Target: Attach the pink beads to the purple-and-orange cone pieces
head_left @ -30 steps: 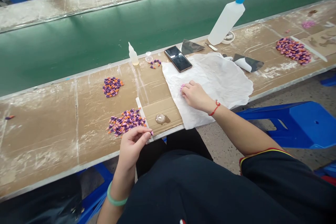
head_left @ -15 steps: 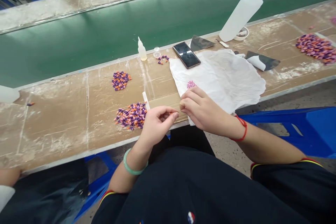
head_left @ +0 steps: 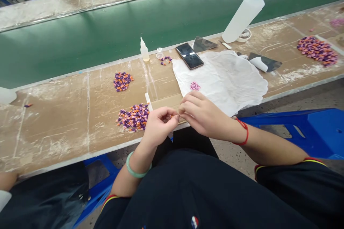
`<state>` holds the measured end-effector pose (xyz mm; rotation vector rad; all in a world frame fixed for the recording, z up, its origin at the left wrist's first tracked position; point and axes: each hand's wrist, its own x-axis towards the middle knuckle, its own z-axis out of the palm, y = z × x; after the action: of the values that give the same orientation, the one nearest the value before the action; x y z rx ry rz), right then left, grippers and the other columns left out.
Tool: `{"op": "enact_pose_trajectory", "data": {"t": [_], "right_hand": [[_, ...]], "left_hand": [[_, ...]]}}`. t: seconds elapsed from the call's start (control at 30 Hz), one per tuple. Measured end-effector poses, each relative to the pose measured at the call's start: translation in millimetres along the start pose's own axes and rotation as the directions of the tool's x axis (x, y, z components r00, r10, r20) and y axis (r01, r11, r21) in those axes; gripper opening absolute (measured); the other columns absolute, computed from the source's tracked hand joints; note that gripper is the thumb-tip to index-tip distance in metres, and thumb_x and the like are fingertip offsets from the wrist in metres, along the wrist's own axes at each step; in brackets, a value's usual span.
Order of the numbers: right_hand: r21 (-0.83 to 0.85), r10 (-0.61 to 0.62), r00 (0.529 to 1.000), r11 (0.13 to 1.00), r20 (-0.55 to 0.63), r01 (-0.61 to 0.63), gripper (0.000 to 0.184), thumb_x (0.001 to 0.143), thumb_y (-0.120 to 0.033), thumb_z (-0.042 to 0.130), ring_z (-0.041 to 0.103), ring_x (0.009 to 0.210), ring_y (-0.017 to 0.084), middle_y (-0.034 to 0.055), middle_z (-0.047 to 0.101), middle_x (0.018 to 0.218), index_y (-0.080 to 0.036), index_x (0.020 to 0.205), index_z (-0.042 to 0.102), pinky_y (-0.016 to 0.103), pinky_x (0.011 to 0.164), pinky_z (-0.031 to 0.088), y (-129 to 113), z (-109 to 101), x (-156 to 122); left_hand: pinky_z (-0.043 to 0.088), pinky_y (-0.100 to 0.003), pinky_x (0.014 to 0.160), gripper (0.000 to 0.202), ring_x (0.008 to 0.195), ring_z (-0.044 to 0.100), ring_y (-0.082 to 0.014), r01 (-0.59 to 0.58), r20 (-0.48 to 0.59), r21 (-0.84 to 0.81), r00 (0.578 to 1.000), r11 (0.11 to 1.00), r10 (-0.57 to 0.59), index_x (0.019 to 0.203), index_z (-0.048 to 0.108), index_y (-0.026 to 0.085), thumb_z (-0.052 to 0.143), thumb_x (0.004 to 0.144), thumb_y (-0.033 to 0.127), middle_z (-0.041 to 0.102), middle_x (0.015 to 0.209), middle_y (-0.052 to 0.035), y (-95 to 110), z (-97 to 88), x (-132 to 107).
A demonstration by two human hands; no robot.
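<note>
Left hand (head_left: 159,125) was nearly closed, fingertips pinched on a tiny orange bit (head_left: 170,116), too small to tell more. Right hand (head_left: 202,114) was half closed, fingers curled, tips just beside the left fingertips; can't tell if it had hold of anything. Two hands, both over the front edge of the desk (head_left: 59,121), a jade bangle (head_left: 137,167) on the left wrist, a red string (head_left: 243,132) on the right.

Counts, all placed from the white crumpled sheet (head_left: 223,78): one patch of small pink beads (head_left: 195,86) lay on the sheet. Three piles of purple-and-orange pieces: one (head_left: 133,117) left of the sheet and nearest the left hand, one (head_left: 123,81) further left, one (head_left: 318,50) right of it. One small cluster of the same pieces (head_left: 165,60) sat just beyond the sheet's left corner. One phone (head_left: 189,56) lay at the far edge of the sheet, touching it. Two bottles: a small glue bottle (head_left: 144,50) left of the sheet, a big squeeze bottle (head_left: 243,14) with blue nozzle beyond it. Two dark sheets (head_left: 204,44) (head_left: 264,62) lay past its far edge. One small clear cup (head_left: 159,53) stood beyond it too.
</note>
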<state>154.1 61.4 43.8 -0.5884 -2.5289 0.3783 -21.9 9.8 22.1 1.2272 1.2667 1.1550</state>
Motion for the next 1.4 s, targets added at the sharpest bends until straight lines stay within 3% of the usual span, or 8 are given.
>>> {"op": "enact_pose_trajectory", "data": {"t": [0.1, 0.23, 0.7, 0.97, 1.07, 1.17, 1.27, 1.4], "right_hand": [[0.241, 0.16, 0.986, 0.959, -0.035, -0.148, 0.012, 0.091, -0.011, 0.054, 0.052, 0.075, 0.018, 0.0021, 0.059, 0.078, -0.021, 0.083, 0.051, 0.032, 0.072, 0.044, -2, 0, 0], [0.374, 0.268, 0.963, 0.892, 0.013, -0.253, 0.012, 0.084, -0.01, 0.055, 0.053, 0.069, 0.015, 0.0003, 0.059, 0.075, -0.021, 0.078, 0.053, 0.028, 0.065, 0.044, -5, 3, -1], [0.413, 0.344, 0.939, 0.857, -0.01, -0.309, 0.01, 0.08, -0.014, 0.056, 0.05, 0.06, 0.012, -0.0012, 0.058, 0.068, -0.021, 0.072, 0.053, 0.025, 0.056, 0.041, -10, 13, 2], [0.559, 0.393, 0.904, 0.717, 0.171, -0.417, 0.007, 0.077, -0.018, 0.053, 0.047, 0.056, 0.01, -0.0022, 0.055, 0.064, -0.02, 0.07, 0.053, 0.023, 0.052, 0.038, -11, 13, 11], [0.592, 0.378, 0.898, 0.68, 0.224, -0.433, 0.008, 0.08, -0.019, 0.052, 0.045, 0.056, 0.01, -0.0026, 0.054, 0.065, -0.02, 0.072, 0.052, 0.023, 0.051, 0.037, -8, 11, 14], [0.487, 0.299, 0.93, 0.792, 0.215, -0.368, 0.011, 0.083, -0.019, 0.052, 0.045, 0.057, 0.011, -0.0026, 0.052, 0.065, -0.02, 0.072, 0.05, 0.024, 0.054, 0.037, 3, 12, 17], [0.224, 0.166, 0.964, 0.951, 0.209, -0.212, 0.012, 0.082, -0.019, 0.051, 0.045, 0.063, 0.013, -0.0001, 0.051, 0.067, -0.02, 0.071, 0.047, 0.026, 0.061, 0.035, 19, 20, 22], [-0.047, 0.083, 0.915, 0.996, 0.395, -0.07, 0.017, 0.086, -0.021, 0.048, 0.043, 0.066, 0.016, 0.003, 0.052, 0.068, -0.02, 0.07, 0.046, 0.029, 0.063, 0.031, 31, 31, 34]], "left_hand": [[0.039, -0.024, 0.049, 0.016, 0.052, 0.047, -0.0109, 0.003, -0.005, -0.064, 1.0, 0.998, -0.004, 0.063, 0.064, 0.018, 0.07, 0.072, 0.029, 0.057, 0.054, 0.0012, 0, -2.2, -2], [0.039, -0.024, 0.05, 0.015, 0.052, 0.048, -0.011, 0.005, -0.016, -0.072, 1.0, 0.997, -0.006, 0.063, 0.065, 0.018, 0.071, 0.071, 0.029, 0.059, 0.057, 0.0004, 0, -4.1, -4], [0.039, -0.023, 0.049, 0.017, 0.051, 0.047, -0.0107, 0.052, 0.049, -0.088, 0.998, 0.995, -0.048, 0.062, 0.063, 0.018, 0.071, 0.071, 0.03, 0.058, 0.056, 0.0007, -4, -10.3, -3], [0.04, -0.022, 0.05, 0.026, 0.051, 0.047, -0.0089, 0.123, 0.154, -0.251, 0.984, 0.96, -0.086, 0.062, 0.061, 0.017, 0.077, 0.071, 0.037, 0.057, 0.056, 0.0022, -5, -16.2, -3], [0.038, -0.021, 0.046, 0.027, 0.048, 0.045, -0.0073, 0.131, 0.109, -0.334, 0.989, 0.933, -0.099, 0.07, 0.065, 0.017, 0.08, 0.072, 0.04, 0.061, 0.06, 0.0012, -10, -23.0, -7], [0.038, -0.019, 0.043, 0.029, 0.046, 0.047, -0.0064, 0.129, 0.014, -0.355, 0.991, 0.926, -0.132, 0.077, 0.071, 0.016, 0.083, 0.072, 0.043, 0.065, 0.062, 0.0001, -19, -35.7, -16], [0.043, -0.017, 0.043, 0.027, 0.045, 0.051, -0.0066, 0.131, -0.049, -0.351, 0.986, 0.927, -0.158, 0.076, 0.073, 0.016, 0.086, 0.07, 0.039, 0.063, 0.056, 0.0013, -29, -48.8, -26], [0.047, -0.018, 0.044, 0.023, 0.046, 0.056, -0.008, 0.169, -0.087, -0.355, 0.973, 0.919, -0.212, 0.073, 0.074, 0.016, 0.089, 0.063, 0.03, 0.067, 0.058, 0.0007, -39, -56.5, -37]]}}
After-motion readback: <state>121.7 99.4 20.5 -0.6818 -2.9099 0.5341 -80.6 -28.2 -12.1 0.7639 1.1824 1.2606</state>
